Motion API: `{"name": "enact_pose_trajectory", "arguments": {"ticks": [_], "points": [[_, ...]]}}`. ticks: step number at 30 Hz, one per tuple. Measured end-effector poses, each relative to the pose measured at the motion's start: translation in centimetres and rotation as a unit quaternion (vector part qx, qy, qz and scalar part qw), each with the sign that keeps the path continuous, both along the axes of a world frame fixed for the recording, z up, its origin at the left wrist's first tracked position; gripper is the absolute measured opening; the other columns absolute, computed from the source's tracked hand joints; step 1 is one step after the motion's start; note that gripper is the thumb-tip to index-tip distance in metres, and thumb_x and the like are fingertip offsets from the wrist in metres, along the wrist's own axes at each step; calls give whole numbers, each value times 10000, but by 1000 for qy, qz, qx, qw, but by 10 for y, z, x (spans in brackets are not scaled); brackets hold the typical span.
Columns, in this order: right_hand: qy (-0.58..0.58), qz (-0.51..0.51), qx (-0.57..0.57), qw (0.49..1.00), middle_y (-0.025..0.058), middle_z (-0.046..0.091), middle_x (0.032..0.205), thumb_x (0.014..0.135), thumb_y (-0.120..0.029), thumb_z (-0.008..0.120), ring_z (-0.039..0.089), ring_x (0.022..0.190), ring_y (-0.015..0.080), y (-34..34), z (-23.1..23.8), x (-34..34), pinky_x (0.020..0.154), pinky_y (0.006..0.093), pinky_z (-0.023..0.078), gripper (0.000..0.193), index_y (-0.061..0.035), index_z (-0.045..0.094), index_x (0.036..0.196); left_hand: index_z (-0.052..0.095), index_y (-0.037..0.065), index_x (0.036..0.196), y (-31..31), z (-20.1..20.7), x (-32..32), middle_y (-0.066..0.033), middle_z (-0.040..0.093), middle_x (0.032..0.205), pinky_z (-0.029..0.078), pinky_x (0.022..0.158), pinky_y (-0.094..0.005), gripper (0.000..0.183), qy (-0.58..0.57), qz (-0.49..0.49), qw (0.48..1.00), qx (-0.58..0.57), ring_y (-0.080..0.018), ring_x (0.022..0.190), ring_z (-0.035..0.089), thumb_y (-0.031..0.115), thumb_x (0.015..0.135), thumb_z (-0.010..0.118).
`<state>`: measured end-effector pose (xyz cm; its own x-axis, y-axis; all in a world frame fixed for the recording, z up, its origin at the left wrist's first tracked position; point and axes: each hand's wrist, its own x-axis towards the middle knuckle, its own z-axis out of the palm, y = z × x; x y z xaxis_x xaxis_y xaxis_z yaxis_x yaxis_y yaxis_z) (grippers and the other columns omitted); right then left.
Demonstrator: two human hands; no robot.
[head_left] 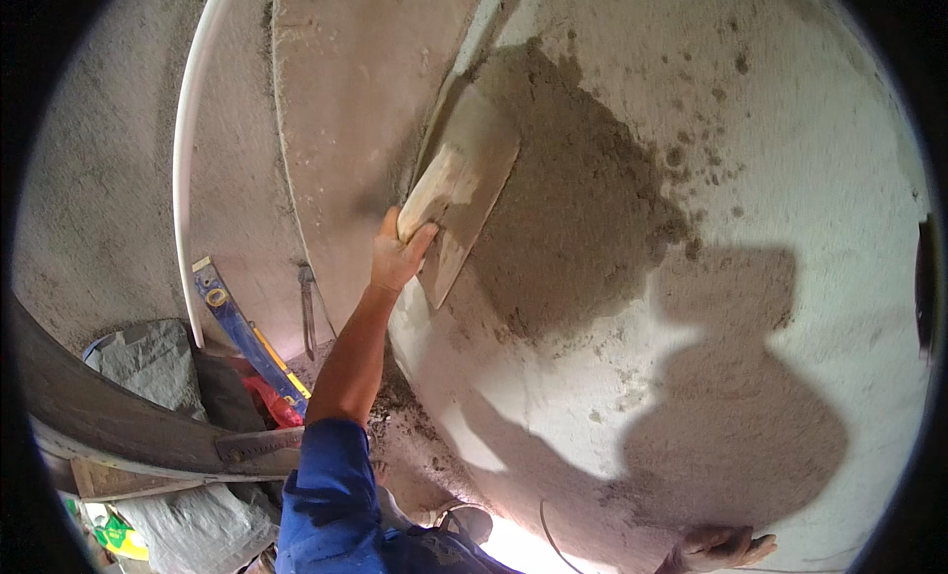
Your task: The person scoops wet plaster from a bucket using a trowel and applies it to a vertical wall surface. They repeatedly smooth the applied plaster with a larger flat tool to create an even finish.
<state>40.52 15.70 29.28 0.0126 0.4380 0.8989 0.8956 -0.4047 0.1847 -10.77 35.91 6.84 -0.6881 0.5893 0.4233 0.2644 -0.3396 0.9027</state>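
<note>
A flat trowel (491, 144) is held up at the wall (839, 199), by the left edge of a dark, damp patch (592, 199), and its wooden handle (434, 184) is gripped by the left hand (400, 256) with its fingers curled around it. The right hand (719, 549) is held low, fingers open, nothing seen in it. A blue level (245, 327) is propped near a white pipe (182, 169).

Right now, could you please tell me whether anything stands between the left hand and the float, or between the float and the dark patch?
Nothing visible does: the left hand grips the float by its handle, and the float borders the dark patch.
</note>
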Motion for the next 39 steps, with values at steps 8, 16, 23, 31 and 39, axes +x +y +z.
{"name": "enact_pose_trajectory", "arguments": {"ticks": [8, 16, 23, 31, 39], "points": [[157, -46, -68, 984, 241, 486, 1335, 983, -275, 607, 418, 1337, 502, -16, -9, 43, 1078, 755, 337, 423, 7, 469, 1266, 606, 0, 1009, -1, 147, -5, -165, 688, 819, 524, 686, -384, 479, 57, 4, 998, -11, -184, 770, 662, 439, 901, 764], [-225, 300, 121, 919, 250, 437, 1524, 1056, -118, 478, 387, 1435, 467, 13, 6, 46, 1169, 640, 310, 264, -32, 545, 1297, 613, -37, 975, 8, 273, -11, -192, 682, 786, 534, 693, -425, 680, 162, 82, 982, 59, -308, 765, 698, 628, 868, 710], [-250, 277, 93, 923, 250, 443, 1516, 1059, -135, 488, 400, 1430, 444, 8, 1, 67, 1165, 644, 318, 276, -34, 556, 1307, 615, -32, 1049, -1, 248, -2, -217, 683, 862, 528, 743, -449, 679, 102, 34, 992, 62, -365, 826, 691, 615, 869, 716], [-224, 278, 92, 930, 266, 447, 1511, 1063, -137, 471, 404, 1424, 447, 1, 17, 18, 1170, 641, 309, 290, -15, 555, 1313, 610, -18, 1104, -28, 43, 43, -167, 705, 915, 546, 712, -383, 475, -47, -51, 997, -37, -241, 817, 686, 386, 912, 769], [-263, 290, 122, 912, 253, 460, 1502, 1069, -150, 468, 408, 1424, 446, 9, 16, 33, 1170, 646, 313, 285, -23, 555, 1309, 594, -6, 1097, -47, 46, 88, -162, 713, 866, 558, 692, -386, 459, -54, -48, 995, -68, -256, 812, 726, 392, 926, 744]]}}
